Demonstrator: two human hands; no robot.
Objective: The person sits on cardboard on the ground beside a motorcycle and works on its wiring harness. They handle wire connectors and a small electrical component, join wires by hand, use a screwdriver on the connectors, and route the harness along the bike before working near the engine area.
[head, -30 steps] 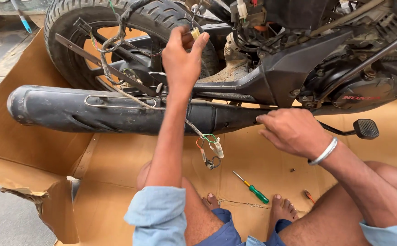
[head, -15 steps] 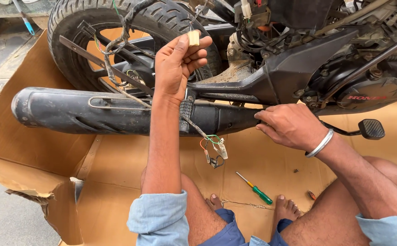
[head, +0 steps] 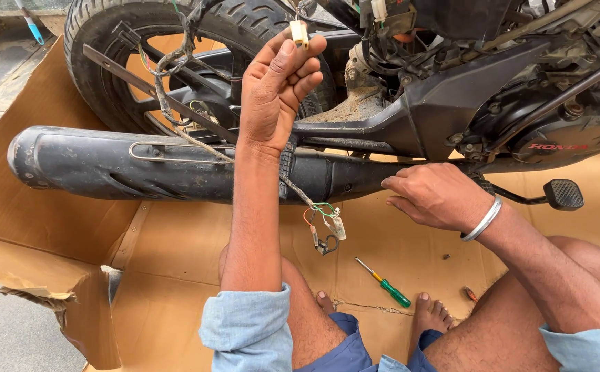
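The left hand pinches a small connector of cream plastic, smooth and faintly glossy. The exhaust pipe is matt black metal, dusty and scuffed, with a thin bright wire clip on its side. The tyre is dull black rubber with a rough tread. Brown corrugated cardboard, matt and torn at one edge, covers the ground. The screwdriver has a shiny metal shaft and a glossy green plastic handle. The right hand wears a polished metal bangle. The sleeves look like soft pale-blue cloth, perhaps denim.
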